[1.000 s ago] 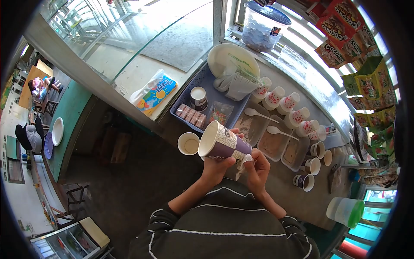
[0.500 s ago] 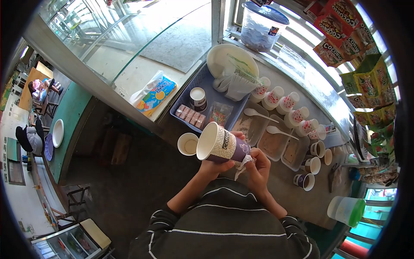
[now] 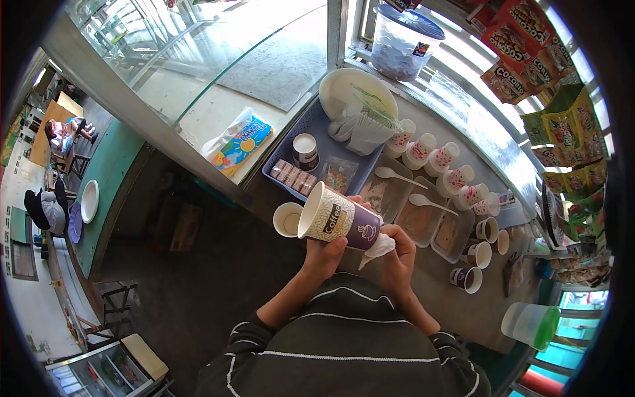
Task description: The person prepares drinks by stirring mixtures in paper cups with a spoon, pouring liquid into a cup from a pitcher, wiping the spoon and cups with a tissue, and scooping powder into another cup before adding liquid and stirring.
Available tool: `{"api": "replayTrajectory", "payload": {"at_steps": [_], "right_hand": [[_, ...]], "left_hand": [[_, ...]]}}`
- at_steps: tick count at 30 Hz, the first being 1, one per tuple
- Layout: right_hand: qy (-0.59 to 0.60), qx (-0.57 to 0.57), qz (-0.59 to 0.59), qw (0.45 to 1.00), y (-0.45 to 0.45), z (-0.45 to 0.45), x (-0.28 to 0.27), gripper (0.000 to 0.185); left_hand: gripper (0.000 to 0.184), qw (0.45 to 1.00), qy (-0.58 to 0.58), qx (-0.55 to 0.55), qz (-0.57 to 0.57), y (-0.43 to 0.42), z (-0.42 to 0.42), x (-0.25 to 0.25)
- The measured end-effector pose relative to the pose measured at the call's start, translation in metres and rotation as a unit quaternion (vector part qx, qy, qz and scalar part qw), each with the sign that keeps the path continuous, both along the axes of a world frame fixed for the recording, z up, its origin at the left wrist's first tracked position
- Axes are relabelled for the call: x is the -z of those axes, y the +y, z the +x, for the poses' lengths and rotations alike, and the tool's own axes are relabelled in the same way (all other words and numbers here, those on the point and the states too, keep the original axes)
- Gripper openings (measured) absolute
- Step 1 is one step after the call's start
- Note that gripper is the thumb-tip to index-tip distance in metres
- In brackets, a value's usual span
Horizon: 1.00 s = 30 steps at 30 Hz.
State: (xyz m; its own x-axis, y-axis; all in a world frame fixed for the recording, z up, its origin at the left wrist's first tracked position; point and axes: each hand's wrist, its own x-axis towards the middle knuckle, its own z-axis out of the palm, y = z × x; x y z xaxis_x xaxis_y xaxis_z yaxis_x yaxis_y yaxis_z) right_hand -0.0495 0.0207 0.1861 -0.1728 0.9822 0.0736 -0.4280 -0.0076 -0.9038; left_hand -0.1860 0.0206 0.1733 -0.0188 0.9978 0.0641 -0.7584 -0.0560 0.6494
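A paper coffee cup (image 3: 340,221), cream and purple with "Coffee" printed on it, lies tilted in my left hand (image 3: 324,257), its mouth to the left. My left fingers wrap round its side from below and behind. At the cup's base, my right hand (image 3: 399,257) pinches a crumpled white tissue (image 3: 379,249) against it. Just left of the held cup stands another paper cup (image 3: 288,219), open end up. Behind it, a blue plastic basket (image 3: 278,153) holds a lidded-looking cup (image 3: 305,151), pink packets (image 3: 293,176) and a bag of coloured bits (image 3: 340,173).
Clear trays of powder (image 3: 418,225) with white spoons (image 3: 433,203) stand to the right. Beyond them are stacked printed cups (image 3: 419,151) and several coffee cups (image 3: 467,279). A green-lidded container (image 3: 531,325) stands near the right edge. A tissue pack (image 3: 242,142) lies by the glass.
The held cup has turned in my left hand, so its purple side and cup logo show more. The tissue has shifted slightly along its base with my right hand.
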Motion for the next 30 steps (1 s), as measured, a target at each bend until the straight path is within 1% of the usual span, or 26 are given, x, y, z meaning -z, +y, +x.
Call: {"api": "replayTrajectory", "payload": {"at_steps": [1, 3, 4, 6, 7, 9, 10, 12, 13, 15, 16, 18, 19, 20, 21, 22, 23, 25, 27, 29, 30], "right_hand": [[0.000, -0.001, 0.000, 1.000, 0.000, 0.002, 0.000, 0.010], [0.020, -0.014, -0.005, 1.000, -0.002, 0.004, 0.000, 0.013], [0.020, -0.014, -0.005, 1.000, -0.002, 0.005, 0.000, 0.013], [-0.039, -0.020, -0.023, 0.999, -0.004, 0.005, -0.003, 0.015], [-0.039, -0.021, -0.023, 0.999, -0.005, 0.004, -0.005, 0.015], [-0.049, -0.002, -0.021, 0.999, -0.007, 0.001, -0.008, 0.013], [-0.049, -0.002, -0.021, 0.999, -0.007, 0.001, -0.008, 0.013], [-0.105, 0.012, 0.028, 0.994, -0.007, 0.001, -0.007, 0.012], [-0.105, 0.013, 0.028, 0.994, -0.006, 0.001, -0.006, 0.012], [-0.100, 0.019, 0.042, 0.994, -0.003, 0.000, -0.002, 0.012], [-0.100, 0.019, 0.042, 0.994, -0.002, 0.001, 0.001, 0.012], [-0.061, 0.053, -0.014, 0.997, 0.000, 0.003, 0.004, 0.012], [-0.061, 0.053, -0.014, 0.997, 0.001, 0.005, 0.005, 0.012], [-0.031, 0.052, -0.039, 0.997, 0.003, 0.007, 0.006, 0.011], [-0.002, 0.051, -0.064, 0.997, 0.003, 0.008, 0.006, 0.010], [-0.002, 0.051, -0.064, 0.997, 0.004, 0.009, 0.007, 0.010], [0.008, 0.051, -0.070, 0.996, 0.004, 0.009, 0.007, 0.009], [0.019, 0.050, -0.076, 0.996, 0.004, 0.010, 0.007, 0.009], [0.014, 0.043, -0.047, 0.998, 0.004, 0.010, 0.009, 0.005], [0.000, 0.056, -0.040, 0.998, 0.003, 0.007, 0.007, 0.003], [-0.015, 0.068, -0.033, 0.997, 0.002, 0.004, 0.005, 0.003]], "left_hand": [[0.084, 1.000, 0.000, -0.001, 0.000, 0.000, -0.001, 0.001], [0.089, 0.998, 0.019, 0.042, 0.042, -0.001, -0.003, 0.004], [0.089, 0.998, 0.019, 0.043, 0.042, 0.000, -0.004, 0.005], [0.094, 0.996, 0.051, 0.043, 0.062, 0.001, -0.005, 0.006], [0.094, 0.996, 0.051, 0.043, 0.062, 0.001, -0.004, 0.004], [0.079, 0.996, 0.047, 0.012, 0.074, 0.001, -0.002, -0.002], [0.079, 0.996, 0.048, 0.012, 0.074, 0.000, 0.000, -0.002], [0.102, 0.999, 0.039, 0.005, 0.038, -0.003, 0.002, -0.003], [0.102, 0.999, 0.039, 0.005, 0.037, -0.005, 0.001, 0.001], [0.100, 0.998, 0.007, 0.044, -0.037, -0.006, -0.004, 0.013], [0.100, 0.998, 0.007, 0.044, -0.036, -0.006, -0.005, 0.016], [0.090, 0.995, -0.072, 0.031, -0.059, -0.002, -0.006, 0.018], [0.086, 0.993, -0.088, 0.039, -0.072, -0.001, -0.007, 0.014], [0.086, 0.993, -0.087, 0.038, -0.073, 0.001, -0.010, 0.013], [0.084, 0.988, -0.126, 0.026, -0.090, 0.003, -0.012, 0.014], [0.083, 0.980, -0.164, 0.014, -0.108, 0.003, -0.014, 0.014], [0.079, 0.977, -0.187, 0.016, -0.097, 0.003, -0.017, 0.019], [0.076, 0.978, -0.183, 0.002, -0.097, 0.001, -0.020, 0.017], [0.073, 0.979, -0.180, -0.011, -0.096, 0.000, -0.023, 0.014], [0.069, 0.994, -0.093, -0.025, -0.051, -0.003, -0.026, 0.011], [0.069, 0.994, -0.093, -0.026, -0.051, -0.004, -0.025, 0.011]]}}
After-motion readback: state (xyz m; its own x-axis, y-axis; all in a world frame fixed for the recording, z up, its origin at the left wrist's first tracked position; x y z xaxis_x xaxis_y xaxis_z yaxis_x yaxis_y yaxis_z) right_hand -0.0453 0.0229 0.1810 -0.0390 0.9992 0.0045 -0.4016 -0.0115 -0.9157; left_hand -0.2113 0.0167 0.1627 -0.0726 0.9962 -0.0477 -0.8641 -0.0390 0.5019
